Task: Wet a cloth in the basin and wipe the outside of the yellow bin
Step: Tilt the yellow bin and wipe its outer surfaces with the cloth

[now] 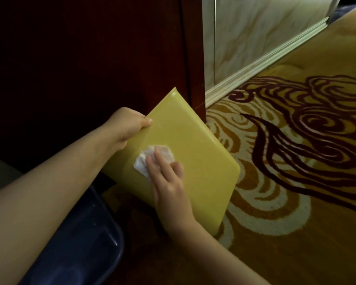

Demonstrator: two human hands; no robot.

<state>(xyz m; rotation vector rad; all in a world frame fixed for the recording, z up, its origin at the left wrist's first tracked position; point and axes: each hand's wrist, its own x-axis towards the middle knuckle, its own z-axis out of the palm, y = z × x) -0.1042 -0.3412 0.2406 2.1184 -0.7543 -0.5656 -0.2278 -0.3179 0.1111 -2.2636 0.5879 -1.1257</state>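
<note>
Patterned carpet (286,161) fills the right of the frame, dark wood panelling (90,58) the upper left, and the dark blue basin (80,243) sits lower left. At centre I see the yellow bin (193,145) tipped over, my left hand (125,126) curled around its upper-left edge while my right hand (169,186) presses the white cloth (150,159) flat with fingers spread. I judge the bin could slip or swing if the one-handed hold loosens, and the wet cloth may drip onto the carpet.

Both forearms bare, no sleeves, hands ungloved.
</note>
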